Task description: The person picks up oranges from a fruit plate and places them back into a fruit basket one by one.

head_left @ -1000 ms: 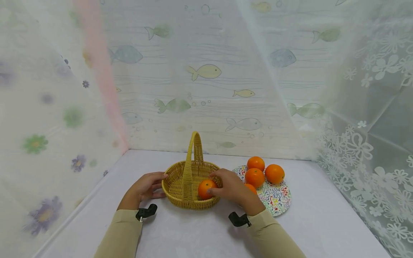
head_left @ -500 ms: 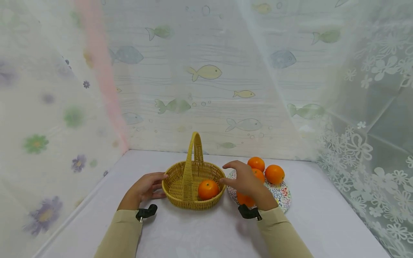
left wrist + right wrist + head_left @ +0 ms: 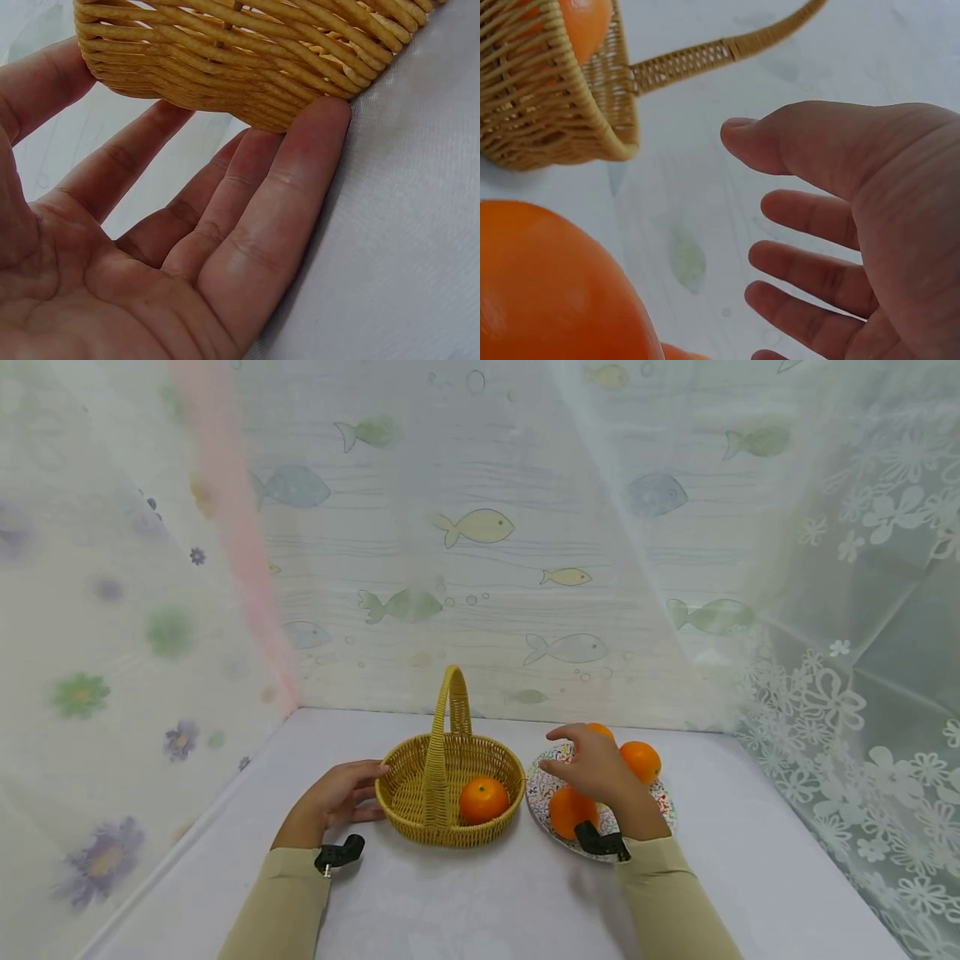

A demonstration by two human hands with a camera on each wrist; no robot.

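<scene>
R hand (image 3: 597,768) is moving off basket (image 3: 468,837) to plate (image 3: 542,793), fingers apart & empty (one orange (image 3: 483,800) is sitting inside, prob. done); L hand (image 3: 341,793) is touching basket, fingers spread.

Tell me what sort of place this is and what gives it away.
Probably a small, screened-off tabletop recording booth. A fish-print sheet hangs behind, flowered sheets close in both sides, and a white-covered table lies between. A black device at each wrist hints at filming.
</scene>
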